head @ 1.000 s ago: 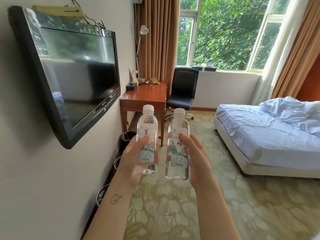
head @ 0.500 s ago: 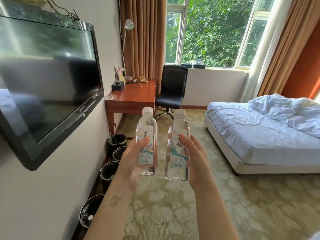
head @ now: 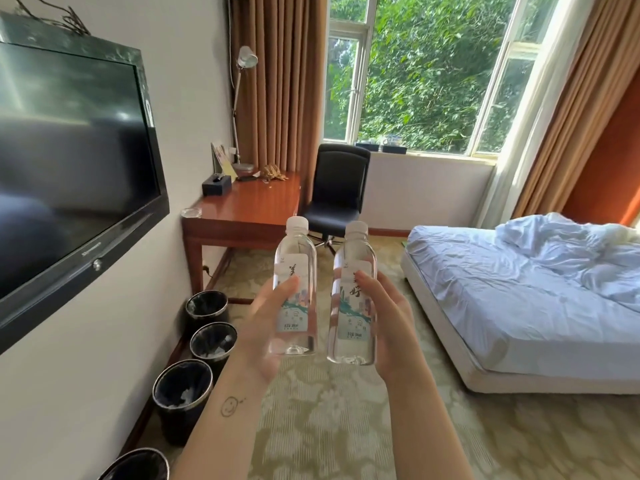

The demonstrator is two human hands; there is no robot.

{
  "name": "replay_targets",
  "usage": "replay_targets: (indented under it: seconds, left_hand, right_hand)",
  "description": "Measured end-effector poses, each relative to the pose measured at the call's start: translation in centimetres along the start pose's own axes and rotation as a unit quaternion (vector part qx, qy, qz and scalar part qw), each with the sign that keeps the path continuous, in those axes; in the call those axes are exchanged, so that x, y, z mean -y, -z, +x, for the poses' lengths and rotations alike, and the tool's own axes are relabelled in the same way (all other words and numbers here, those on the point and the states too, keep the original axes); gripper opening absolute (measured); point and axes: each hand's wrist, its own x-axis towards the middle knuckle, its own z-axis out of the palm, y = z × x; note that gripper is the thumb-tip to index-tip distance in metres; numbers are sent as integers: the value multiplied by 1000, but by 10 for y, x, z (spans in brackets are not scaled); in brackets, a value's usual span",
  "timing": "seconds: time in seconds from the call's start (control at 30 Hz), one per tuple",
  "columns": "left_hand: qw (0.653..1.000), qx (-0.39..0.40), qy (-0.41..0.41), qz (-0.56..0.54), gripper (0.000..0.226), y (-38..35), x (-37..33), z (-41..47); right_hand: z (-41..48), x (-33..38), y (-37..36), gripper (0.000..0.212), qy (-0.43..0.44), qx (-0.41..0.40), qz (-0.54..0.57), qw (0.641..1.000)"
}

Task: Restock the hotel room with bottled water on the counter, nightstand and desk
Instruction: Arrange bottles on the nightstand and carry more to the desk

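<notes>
Bottled water is in the air and not yet set down: the left bottle [head: 299,306] stands upright in the left hand [head: 263,327] and the right bottle [head: 351,317] upright in the right hand [head: 391,320]. The two sit just beside each other with a narrow gap between them, caps on, and both look full. Each hand is wrapped round the lower half of its own bottle, thumb across the label and fingers behind; the hands are near one another but apart. Both bottles are held over the carpet on the near side of the wooden surface [head: 252,202], short of its front edge. The near part of that surface is bare polished wood, apart from a small glass dish [head: 191,212] at its near left corner. A black tissue box [head: 216,184] and the foot of a lamp [head: 246,57] crowd its far end. An office chair [head: 337,188] stands just beyond its right side, black bins [head: 207,306] line the wall on its near side, and the bed [head: 519,299] lies well apart to its right. The step in hand looks like the carry to the desk stop; no bottle shows on it, and the counter and nightstand are out of view, so their state cannot be told. The next move calls for closing the gap and lowering one bottle base-flat onto the bare wood, clear of the dish and the edge. That hand then lets go while the other hand keeps its grip for a later stop.
</notes>
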Motion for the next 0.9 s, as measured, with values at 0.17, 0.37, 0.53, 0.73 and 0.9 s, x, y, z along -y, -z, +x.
replay_targets:
  seconds: [0.17, 0.37, 0.53, 0.73, 0.9]
  left_hand:
    - [1000, -1, 12, -1, 53, -15, 11, 42]
    - [1000, -1, 10, -5, 55, -15, 14, 89]
    - [1000, 2, 10, 1, 55, -4, 12, 143]
    - [1000, 18, 1, 9, 60, 18, -13, 224]
    - [999, 32, 3, 15, 58, 41, -37, 292]
  right_hand:
    - [43, -4, 26, 37, -7, -4, 18, 1000]
    - [93, -15, 38, 40, -20, -15, 9, 1000]
    - [145, -25, 31, 41, -22, -14, 18, 999]
    - [224, -34, 4, 43, -14, -16, 12, 1000]
    - [288, -45, -25, 40, 7, -18, 18, 1000]
